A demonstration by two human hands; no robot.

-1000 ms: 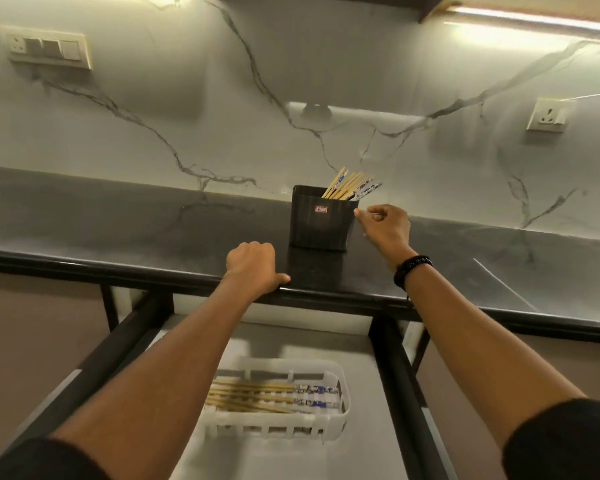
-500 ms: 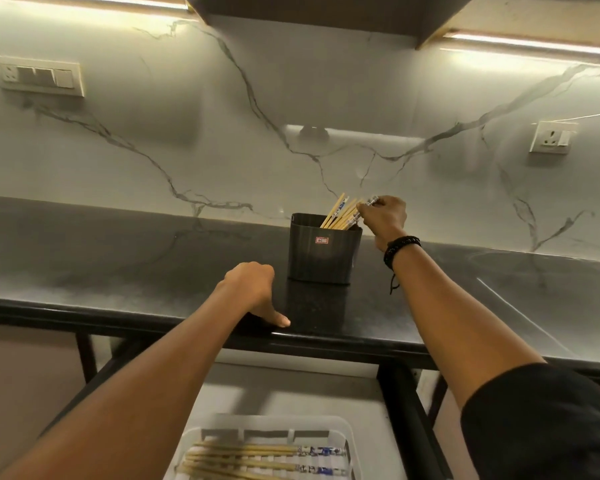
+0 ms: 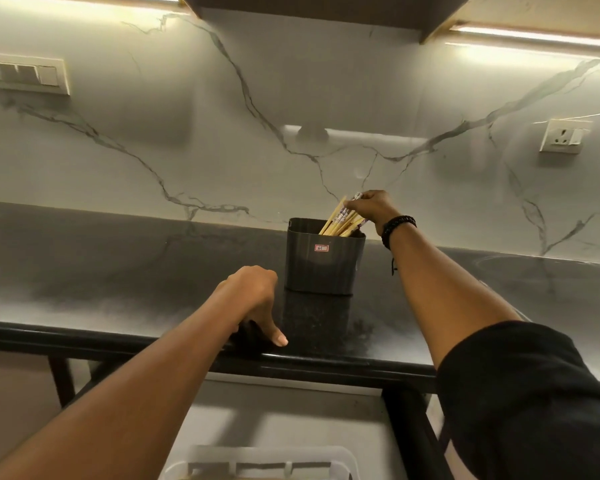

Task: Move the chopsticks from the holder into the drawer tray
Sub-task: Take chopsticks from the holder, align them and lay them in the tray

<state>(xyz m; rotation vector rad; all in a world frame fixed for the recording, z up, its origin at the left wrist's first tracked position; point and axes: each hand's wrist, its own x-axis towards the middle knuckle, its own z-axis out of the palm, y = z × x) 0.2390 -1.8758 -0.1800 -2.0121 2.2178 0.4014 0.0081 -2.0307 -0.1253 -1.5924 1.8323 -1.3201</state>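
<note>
A dark grey ribbed plastic holder (image 3: 324,261) stands on the black polished stone tabletop (image 3: 118,278), near the middle of its front edge. Pale bamboo chopsticks with blue-patterned tops (image 3: 336,223) lean in it. The right hand (image 3: 373,206), with a black bead bracelet (image 3: 397,226) on its wrist, closes its grip around their upper ends. The left hand (image 3: 253,299) rests at the front edge, fingers curled into a fist, grip holding nothing. The white plastic slotted tray (image 3: 264,460) sits below.

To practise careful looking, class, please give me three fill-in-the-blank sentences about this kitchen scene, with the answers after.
The right hand pinches the ____ in the dark holder.
The left hand rests on the black ____'s edge.
The beaded bracelet sits on the ____ wrist.
Missing words: chopsticks; countertop; right.
</note>
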